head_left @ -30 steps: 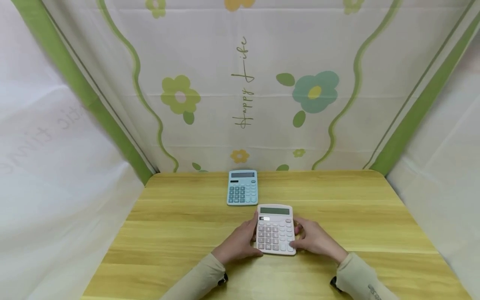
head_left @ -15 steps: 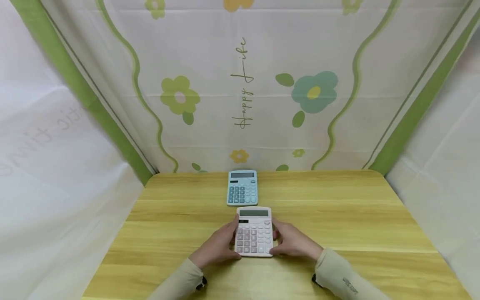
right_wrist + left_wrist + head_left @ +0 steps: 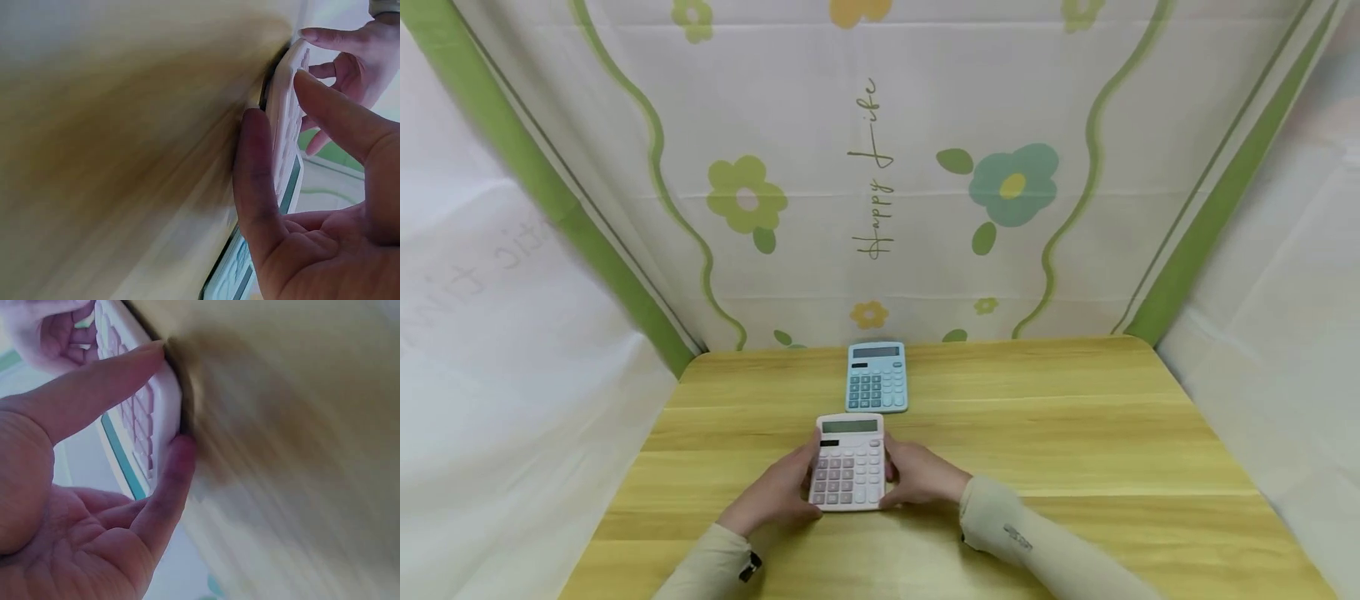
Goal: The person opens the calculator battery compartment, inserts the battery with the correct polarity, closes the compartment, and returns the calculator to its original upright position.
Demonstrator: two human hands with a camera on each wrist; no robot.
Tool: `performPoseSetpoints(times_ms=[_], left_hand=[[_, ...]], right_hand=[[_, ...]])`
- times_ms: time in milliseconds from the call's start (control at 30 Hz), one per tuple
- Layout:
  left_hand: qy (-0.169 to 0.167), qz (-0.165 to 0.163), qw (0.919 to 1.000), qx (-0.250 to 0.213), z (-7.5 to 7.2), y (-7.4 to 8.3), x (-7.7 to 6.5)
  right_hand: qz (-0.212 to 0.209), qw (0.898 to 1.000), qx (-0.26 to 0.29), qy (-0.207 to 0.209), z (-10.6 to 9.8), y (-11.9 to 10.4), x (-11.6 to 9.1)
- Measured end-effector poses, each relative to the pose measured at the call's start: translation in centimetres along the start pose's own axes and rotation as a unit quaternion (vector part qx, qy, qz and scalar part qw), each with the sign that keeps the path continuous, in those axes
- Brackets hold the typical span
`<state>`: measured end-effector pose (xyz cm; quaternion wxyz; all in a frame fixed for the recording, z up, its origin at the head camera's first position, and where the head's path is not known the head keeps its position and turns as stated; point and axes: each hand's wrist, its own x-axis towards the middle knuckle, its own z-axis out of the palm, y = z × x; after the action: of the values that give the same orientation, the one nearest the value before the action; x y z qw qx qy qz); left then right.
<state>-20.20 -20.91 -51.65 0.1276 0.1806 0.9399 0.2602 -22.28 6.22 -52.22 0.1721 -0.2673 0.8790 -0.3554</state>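
A pale pink calculator [image 3: 850, 479] with a dark display is held between my two hands, low over the wooden tabletop; whether it touches the wood I cannot tell. My left hand [image 3: 777, 492] grips its left side, thumb at the near corner, fingers along the edge. On the other side, my right hand [image 3: 922, 475] holds the right edge the same way. Both wrist views show the calculator's rim [image 3: 167, 394] against thumb and fingers. Just behind it lies a light blue calculator [image 3: 877, 375], face up, partly visible in the right wrist view too.
The wooden table [image 3: 1060, 433] extends to both sides of the hands. A white cloth [image 3: 805, 108] with flowers and green borders hangs at the table's back edge. More white cloth hangs at left and right.
Both hands have carried the pink calculator leftward, from right of the blue calculator to in front of it and slightly left. The blue calculator stays in place; the head view has shifted slightly.
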Motion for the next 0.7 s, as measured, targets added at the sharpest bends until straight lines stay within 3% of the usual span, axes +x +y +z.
performPoseSetpoints(times_ms=[200, 367, 567, 700], left_hand=[[0.002, -0.025, 0.9995, 0.017, -1.5, -1.3, -1.1], [0.003, -0.045, 0.9987, 0.023, -2.6, -2.2, -1.7], [0.001, -0.049, 0.9983, 0.031, -3.7, -3.4, -1.5], [0.0, -0.054, 0.9982, 0.026, -4.1, -3.9, -1.1]], right_hand=[[0.003, 1.0, -0.005, -0.011, 1.2, -1.6, 2.2], [-0.01, 0.999, -0.038, -0.006, 2.1, -2.9, 3.6], [0.008, 0.994, -0.11, 0.013, 3.4, -3.6, 5.1], [0.024, 0.992, -0.12, 0.018, 3.5, -3.9, 5.6]])
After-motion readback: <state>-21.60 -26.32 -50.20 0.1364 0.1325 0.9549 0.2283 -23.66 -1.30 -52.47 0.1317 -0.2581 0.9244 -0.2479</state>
